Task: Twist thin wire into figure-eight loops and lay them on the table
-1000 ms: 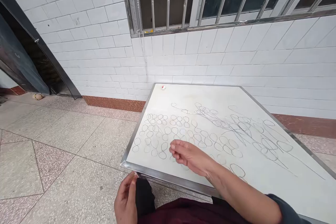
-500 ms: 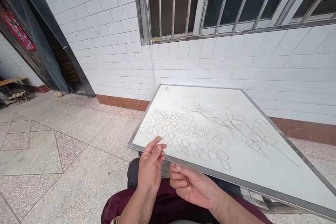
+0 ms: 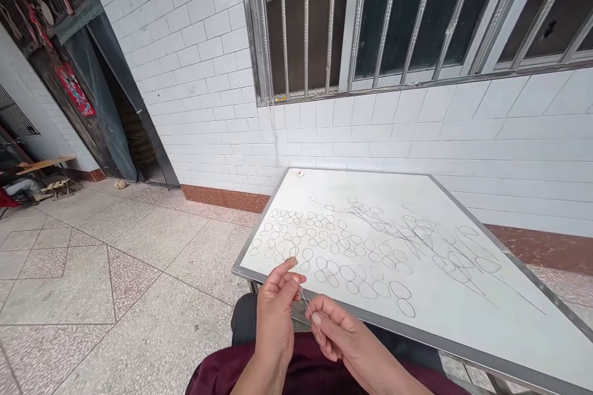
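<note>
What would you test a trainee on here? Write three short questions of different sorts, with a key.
1. True or false: the left hand lies flat on the table.
2. Multiple choice: what is spread over the table top? A. thin loops B. coins C. scissors
3. Short answer: what do the left hand and the right hand pinch between them?

Key
1. False: it is held up in front of the near edge of the table.
2. A
3. A thin strand, held at both ends by the fingertips.
</note>
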### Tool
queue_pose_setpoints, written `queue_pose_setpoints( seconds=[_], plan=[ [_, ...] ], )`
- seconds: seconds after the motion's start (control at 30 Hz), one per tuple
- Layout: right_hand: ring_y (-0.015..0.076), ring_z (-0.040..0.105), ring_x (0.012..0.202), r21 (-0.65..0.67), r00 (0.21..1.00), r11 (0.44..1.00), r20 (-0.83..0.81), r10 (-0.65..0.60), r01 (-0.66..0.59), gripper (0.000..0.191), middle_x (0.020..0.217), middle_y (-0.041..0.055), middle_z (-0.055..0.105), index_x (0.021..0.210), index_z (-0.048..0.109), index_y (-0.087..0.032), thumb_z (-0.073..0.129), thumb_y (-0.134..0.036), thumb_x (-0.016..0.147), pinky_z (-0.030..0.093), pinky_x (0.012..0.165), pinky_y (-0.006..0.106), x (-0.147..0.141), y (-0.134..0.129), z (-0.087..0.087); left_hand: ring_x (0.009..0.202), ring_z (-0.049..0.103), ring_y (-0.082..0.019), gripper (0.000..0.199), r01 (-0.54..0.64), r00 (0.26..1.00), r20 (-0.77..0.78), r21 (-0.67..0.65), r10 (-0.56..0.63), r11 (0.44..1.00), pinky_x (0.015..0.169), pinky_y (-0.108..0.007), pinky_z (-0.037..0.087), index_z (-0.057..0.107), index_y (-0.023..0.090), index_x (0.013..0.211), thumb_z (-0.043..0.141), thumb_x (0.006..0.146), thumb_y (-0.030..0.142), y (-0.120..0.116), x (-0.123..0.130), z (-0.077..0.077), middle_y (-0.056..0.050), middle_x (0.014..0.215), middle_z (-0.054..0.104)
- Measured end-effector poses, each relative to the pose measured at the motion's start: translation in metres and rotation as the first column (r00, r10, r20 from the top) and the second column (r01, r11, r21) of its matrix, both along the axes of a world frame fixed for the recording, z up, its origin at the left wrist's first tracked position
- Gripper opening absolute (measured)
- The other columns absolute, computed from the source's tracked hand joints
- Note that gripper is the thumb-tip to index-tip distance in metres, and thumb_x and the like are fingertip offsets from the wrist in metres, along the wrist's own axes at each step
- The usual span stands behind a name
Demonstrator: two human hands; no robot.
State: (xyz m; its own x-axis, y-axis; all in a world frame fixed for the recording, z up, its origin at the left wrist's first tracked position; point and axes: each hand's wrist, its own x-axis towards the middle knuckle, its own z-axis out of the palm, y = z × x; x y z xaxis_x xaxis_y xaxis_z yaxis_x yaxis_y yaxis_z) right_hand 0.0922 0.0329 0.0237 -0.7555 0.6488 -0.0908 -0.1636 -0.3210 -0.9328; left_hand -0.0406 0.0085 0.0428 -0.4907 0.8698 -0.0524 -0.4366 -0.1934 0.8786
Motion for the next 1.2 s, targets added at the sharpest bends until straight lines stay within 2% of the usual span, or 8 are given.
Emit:
queue_pose_setpoints(
  seconds=[0.13, 0.2, 0.37, 0.47, 0.63, 0.77, 1.03, 1.2],
  plan=[
    [0.0108, 0.047, 0.065, 0.235, 0.998, 0.971, 0.017, -0.055, 0.05, 0.035, 0.079, 0.0, 0.056, 0.1, 0.05, -0.02, 0.05, -0.054, 0.091, 0.039, 0.058, 0.025, 0.004, 0.001, 0.002, 0.07, 0.053, -0.01, 0.04, -0.005, 1.0, -0.015, 0.014, 0.005, 1.0, 0.069, -0.022, 0.042, 0.067, 0.018, 0.112, 0.074, 0.074, 0.027, -0.009, 0.001, -0.002, -0.001, 0.079, 0.063],
    [0.0122, 0.052, 0.067, 0.269, 0.998, 0.962, 0.012, -0.056, 0.05, 0.035, 0.081, 0.0018, 0.06, 0.1, 0.049, -0.02, 0.047, -0.054, 0.093, 0.042, 0.059, 0.026, 0.004, 0.001, -0.001, 0.071, 0.053, -0.009, 0.041, -0.001, 1.0, -0.014, -0.001, 0.001, 1.0, 0.072, -0.023, 0.043, 0.065, 0.019, 0.115, 0.073, 0.076, 0.027, -0.014, 0.003, -0.009, -0.001, 0.08, 0.063],
    [0.0102, 0.051, 0.056, 0.181, 0.998, 0.982, 0.036, -0.06, 0.052, 0.034, 0.068, -0.002, 0.06, 0.09, 0.047, -0.02, 0.06, -0.051, 0.085, 0.039, 0.051, 0.023, -0.005, -0.007, -0.019, 0.075, 0.057, -0.011, 0.035, 0.009, 1.0, -0.017, -0.049, -0.01, 0.999, 0.072, -0.024, 0.045, 0.066, 0.018, 0.11, 0.072, 0.076, 0.029, -0.024, 0.009, -0.033, 0.0, 0.078, 0.061],
    [0.009, 0.049, 0.055, 0.177, 0.997, 0.983, 0.048, -0.067, 0.058, 0.032, 0.065, -0.0038, 0.058, 0.091, 0.048, -0.02, 0.062, -0.048, 0.084, 0.038, 0.052, 0.022, -0.01, -0.009, -0.027, 0.072, 0.058, -0.011, 0.037, 0.011, 1.0, 0.018, -0.054, -0.01, 0.998, 0.07, -0.024, 0.046, 0.067, 0.018, 0.109, 0.074, 0.074, 0.029, -0.027, 0.008, -0.04, -0.001, 0.08, 0.063],
    [0.0092, 0.05, 0.057, 0.182, 0.995, 0.982, 0.076, -0.065, 0.051, 0.028, 0.066, -0.0033, 0.058, 0.092, 0.051, -0.019, 0.06, -0.044, 0.086, 0.038, 0.052, 0.022, -0.014, -0.008, -0.029, 0.085, 0.063, -0.014, 0.04, -0.004, 0.994, 0.108, -0.06, 0.01, 0.998, 0.079, -0.026, 0.048, 0.069, 0.017, 0.108, 0.078, 0.07, 0.026, -0.025, -0.002, -0.038, -0.007, 0.094, 0.07],
    [0.0091, 0.049, 0.055, 0.178, 0.994, 0.983, 0.091, -0.062, 0.045, 0.026, 0.064, -0.003, 0.058, 0.09, 0.051, -0.018, 0.06, -0.043, 0.086, 0.038, 0.052, 0.022, -0.014, -0.006, -0.028, 0.087, 0.064, -0.013, 0.045, -0.045, 0.987, 0.149, -0.059, 0.053, 0.997, 0.079, -0.025, 0.049, 0.067, 0.018, 0.114, 0.078, 0.071, 0.023, -0.021, -0.008, -0.036, -0.009, 0.108, 0.069],
    [0.0098, 0.051, 0.057, 0.184, 0.991, 0.983, 0.132, 0.004, -0.029, 0.022, 0.065, -0.0023, 0.058, 0.09, 0.053, -0.019, 0.058, -0.04, 0.087, 0.04, 0.052, 0.022, -0.014, 0.001, -0.033, 0.079, 0.064, -0.012, 0.036, -0.061, 0.991, 0.109, -0.126, 0.074, 0.99, 0.067, -0.022, 0.048, 0.07, 0.017, 0.105, 0.078, 0.071, 0.027, -0.014, -0.006, -0.037, -0.007, 0.099, 0.071],
    [0.0097, 0.051, 0.057, 0.2, 0.99, 0.98, 0.136, -0.036, 0.008, 0.02, 0.066, -0.0026, 0.058, 0.092, 0.053, -0.019, 0.056, -0.038, 0.088, 0.041, 0.053, 0.022, -0.014, 0.003, -0.037, 0.089, 0.063, -0.014, 0.039, -0.045, 0.999, 0.019, -0.12, 0.048, 0.992, 0.077, -0.025, 0.049, 0.068, 0.02, 0.111, 0.076, 0.073, 0.026, -0.014, -0.006, -0.039, -0.007, 0.106, 0.069]
  ],
)
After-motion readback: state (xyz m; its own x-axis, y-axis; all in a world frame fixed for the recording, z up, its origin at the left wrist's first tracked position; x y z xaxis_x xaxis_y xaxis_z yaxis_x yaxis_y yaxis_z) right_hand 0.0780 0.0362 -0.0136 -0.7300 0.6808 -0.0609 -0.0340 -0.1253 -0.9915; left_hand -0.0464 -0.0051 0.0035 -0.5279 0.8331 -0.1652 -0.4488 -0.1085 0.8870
